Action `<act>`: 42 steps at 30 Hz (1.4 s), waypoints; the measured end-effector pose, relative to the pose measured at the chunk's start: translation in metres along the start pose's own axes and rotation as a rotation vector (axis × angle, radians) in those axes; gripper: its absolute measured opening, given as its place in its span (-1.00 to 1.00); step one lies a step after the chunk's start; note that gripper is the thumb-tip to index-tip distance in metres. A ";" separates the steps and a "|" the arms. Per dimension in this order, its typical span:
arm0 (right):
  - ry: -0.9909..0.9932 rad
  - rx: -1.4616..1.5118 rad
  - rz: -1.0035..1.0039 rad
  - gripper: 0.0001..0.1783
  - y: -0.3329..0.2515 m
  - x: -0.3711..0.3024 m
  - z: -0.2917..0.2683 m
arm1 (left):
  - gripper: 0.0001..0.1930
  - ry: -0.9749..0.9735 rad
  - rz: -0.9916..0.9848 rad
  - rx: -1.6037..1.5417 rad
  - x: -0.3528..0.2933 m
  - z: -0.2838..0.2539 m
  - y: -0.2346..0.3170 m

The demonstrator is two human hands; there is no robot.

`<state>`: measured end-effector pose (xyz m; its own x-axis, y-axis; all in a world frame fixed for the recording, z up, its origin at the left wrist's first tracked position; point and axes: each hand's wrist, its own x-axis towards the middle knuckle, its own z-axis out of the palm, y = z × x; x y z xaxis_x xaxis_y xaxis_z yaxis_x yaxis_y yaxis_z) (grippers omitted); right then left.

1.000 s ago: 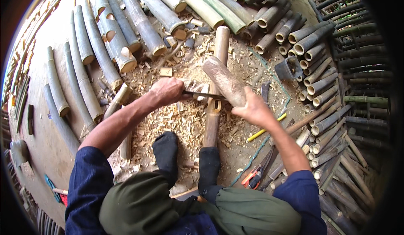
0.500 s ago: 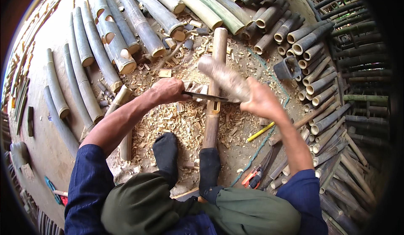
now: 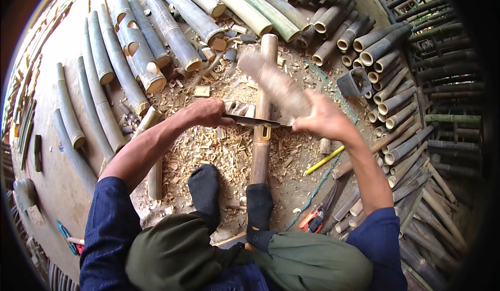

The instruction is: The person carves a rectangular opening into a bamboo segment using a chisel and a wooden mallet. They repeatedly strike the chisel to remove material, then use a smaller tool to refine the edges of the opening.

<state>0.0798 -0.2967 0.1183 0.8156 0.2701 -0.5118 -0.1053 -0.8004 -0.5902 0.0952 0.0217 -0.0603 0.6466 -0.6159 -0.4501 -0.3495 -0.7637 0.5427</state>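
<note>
My left hand is closed around the handle of a knife. Its dark blade lies across a bamboo pole, just above a small rectangular hole cut in the wall. In my right hand is a thick wooden club, blurred by motion and slanting up to the left over the pole and blade. My right foot in a black sock is at the pole's near end. Pale wood chips cover the ground around the pole.
Long bamboo poles fan out at the far side and left. Stacked bamboo lengths fill the right, beside a dark plastic container. A yellow stick, a blue-green cord and an orange-handled tool lie near my right knee.
The club has shifted slightly up and left with my right hand. The knife has changed tilt a little and sits on the pole near the hole; the pole has barely moved.
</note>
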 end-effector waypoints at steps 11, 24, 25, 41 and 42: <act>-0.059 -0.199 0.058 -0.16 0.037 0.006 0.077 | -0.42 -0.234 -0.096 -0.146 0.012 0.003 0.001; 0.088 0.924 0.086 -0.34 0.051 -0.026 0.002 | -0.69 0.181 0.002 0.533 -0.018 -0.056 0.068; 0.111 0.904 0.153 -0.40 0.049 -0.030 0.004 | -0.74 0.332 0.017 0.515 -0.025 -0.036 0.056; 0.079 0.114 -0.201 -0.22 0.086 -0.035 0.034 | -0.80 0.136 -0.123 0.123 -0.076 0.042 0.050; 0.101 -0.047 -0.242 -0.23 0.091 -0.036 0.036 | -0.80 0.126 -0.129 0.133 -0.074 0.041 0.051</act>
<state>0.0203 -0.3601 0.0598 0.8666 0.4037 -0.2933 0.1242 -0.7437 -0.6568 0.0017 0.0206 -0.0280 0.7683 -0.4887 -0.4134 -0.3396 -0.8587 0.3839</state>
